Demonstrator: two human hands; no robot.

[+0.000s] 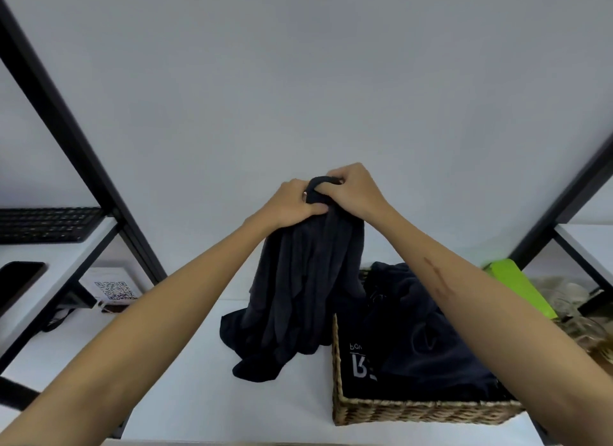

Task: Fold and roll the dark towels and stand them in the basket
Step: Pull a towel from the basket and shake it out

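Head view, items by size.

White rectangular tabletop (185, 362): lies below the grip and carries the lower end of the held cloth.

Rectangular woven wicker basket (414, 410): below and to the right of the grip, under the right forearm. It holds a heap of loose dark cloth (428, 329), one piece bearing white lettering; none is rolled or standing.

Dark grey crumpled cotton towel (298, 279): hangs straight down from the grip, bunched in long creases, its bottom hem pooled on the tabletop just left of the basket.

Left hand (292, 201) and right hand (353, 193): close together at the towel's top end, both with fingers curled tightly round the gathered cloth.

Risks, judged:
- The towel is bunched, so a fold started now would likely come out uneven; the edges want spreading first.
- The pooled hem may drag or snag on the basket rim.
- The loose heap leaves little room, so a roll stood inside may topple.
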